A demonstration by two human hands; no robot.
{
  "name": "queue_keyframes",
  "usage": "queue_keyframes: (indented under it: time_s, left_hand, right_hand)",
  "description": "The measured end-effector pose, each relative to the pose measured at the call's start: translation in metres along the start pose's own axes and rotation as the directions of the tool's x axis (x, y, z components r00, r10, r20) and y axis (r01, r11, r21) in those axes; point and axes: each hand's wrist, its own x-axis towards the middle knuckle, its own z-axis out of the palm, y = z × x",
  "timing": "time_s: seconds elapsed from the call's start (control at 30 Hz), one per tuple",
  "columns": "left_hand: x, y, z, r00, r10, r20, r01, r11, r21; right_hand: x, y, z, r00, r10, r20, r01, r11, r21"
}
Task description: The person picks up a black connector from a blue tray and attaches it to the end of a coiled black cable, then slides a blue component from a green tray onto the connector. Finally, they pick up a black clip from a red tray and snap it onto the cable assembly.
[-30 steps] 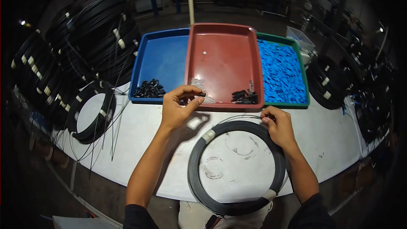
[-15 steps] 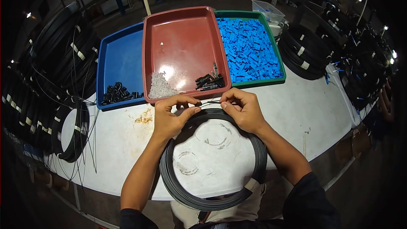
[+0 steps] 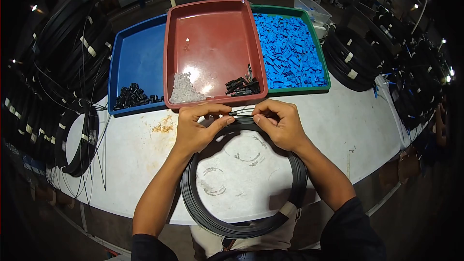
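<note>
Above the far side of a coil of black cable (image 3: 189, 191), both my hands are raised close together. My left hand (image 3: 200, 126) pinches a small black cylindrical piece (image 3: 233, 113) between thumb and fingertips. Thin black cable (image 3: 246, 110) runs from that piece across the gap to my right hand (image 3: 281, 124), whose thumb and forefinger are closed on it. The coil lies partly on the white table and overhangs its front edge. A pale tape band (image 3: 288, 209) wraps the coil at its lower right.
A red tray (image 3: 217, 29) holds clear small pieces (image 3: 184, 89) and black connector parts (image 3: 241, 86). To its left, a blue tray (image 3: 140, 38) contains black pieces (image 3: 134, 97); a green tray (image 3: 326, 75) at right holds blue clips (image 3: 290, 50). Cable coils (image 3: 355, 63) stand on both sides.
The black piece at my left fingertips shows more clearly now, and the cable between my hands bows into a wider loop. The view has shifted slightly.
</note>
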Motion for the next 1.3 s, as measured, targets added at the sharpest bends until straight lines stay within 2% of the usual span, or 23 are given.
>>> queue_keyframes:
  time_s: [0.1, 0.43, 0.5, 0.73, 0.8, 0.9, 1.3]
  left_hand:
    - [0.0003, 0.0012, -0.0009, 1.0, 0.014, 0.012, -0.014, 1.0, 0.022]
    - [-0.0015, -0.0007, -0.0002, 0.997, -0.072, 0.026, 0.072, 0.997, -0.016]
    - [-0.0017, -0.0013, 0.0002, 0.992, -0.124, 0.025, 0.126, 0.988, -0.085]
    - [-0.0014, 0.0022, -0.0005, 0.995, -0.099, 0.03, 0.1, 0.995, -0.011]
    - [-0.0024, -0.0003, 0.0003, 0.988, -0.151, 0.025, 0.152, 0.983, -0.104]
    - [-0.0025, -0.0015, -0.0002, 0.988, -0.156, 0.024, 0.157, 0.978, -0.137]
    - [-0.0029, -0.0019, -0.0016, 0.987, -0.158, 0.029, 0.16, 0.979, -0.127]
  right_hand:
    - [-0.0004, -0.0002, -0.001, 0.999, 0.04, 0.024, -0.038, 0.998, -0.051]
    - [-0.0002, 0.0003, 0.0029, 0.998, -0.057, -0.018, 0.056, 0.997, -0.047]
    - [-0.0004, 0.0011, 0.0034, 0.996, -0.083, -0.039, 0.082, 0.996, -0.032]
    - [-0.0009, -0.0001, 0.0037, 0.996, -0.083, -0.042, 0.081, 0.996, -0.043]
    - [-0.0009, -0.0005, 0.0031, 0.995, -0.086, -0.043, 0.084, 0.996, -0.04]
    - [-0.0012, -0.0025, 0.0013, 0.998, -0.067, -0.01, 0.066, 0.996, -0.066]
    - [-0.0015, -0.0038, 0.0017, 0.996, -0.093, -0.014, 0.092, 0.993, -0.072]
